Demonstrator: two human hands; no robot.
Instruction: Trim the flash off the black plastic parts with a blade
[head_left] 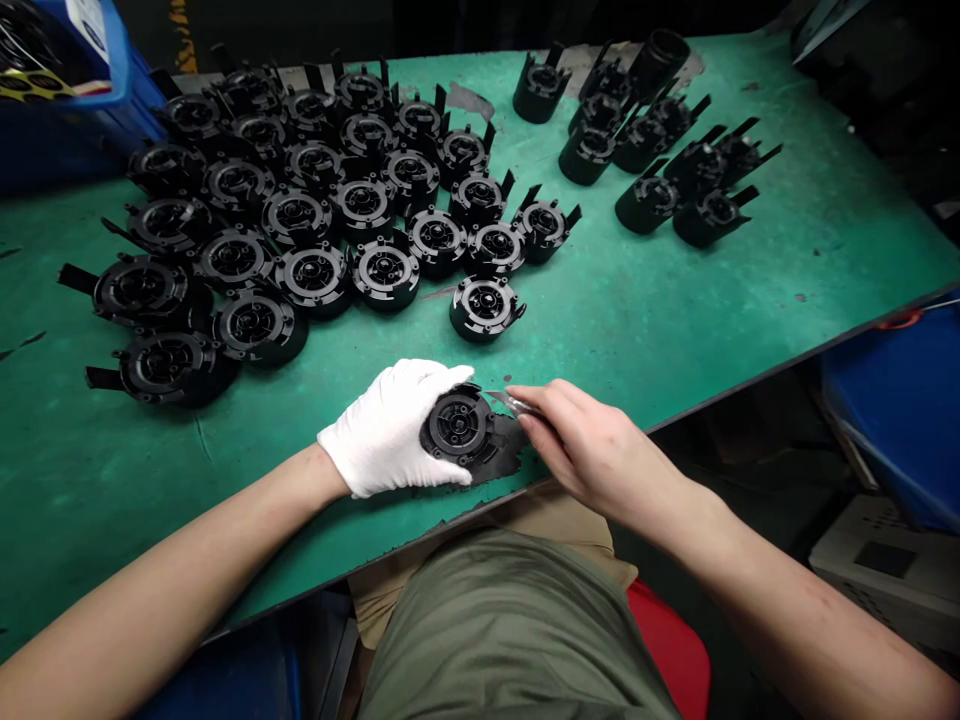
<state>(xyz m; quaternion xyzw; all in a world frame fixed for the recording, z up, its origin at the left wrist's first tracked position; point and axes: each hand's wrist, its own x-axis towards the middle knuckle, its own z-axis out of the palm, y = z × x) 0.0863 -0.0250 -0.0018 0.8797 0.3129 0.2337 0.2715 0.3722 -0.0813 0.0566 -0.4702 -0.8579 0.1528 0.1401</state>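
My left hand [394,430], in a white glove, is wrapped round a round black plastic part [457,428] at the near edge of the green table [675,300]. My bare right hand [592,445] pinches a small shiny metal blade [512,403] whose tip touches the part's upper right rim. A single black part [486,307] lies just beyond my hands.
Several matching black round parts [300,200] stand in rows across the table's left and middle. A smaller group of taller black parts [660,150] sits at the far right. Blue bins stand at the far left [67,90] and to the right below the table [900,400].
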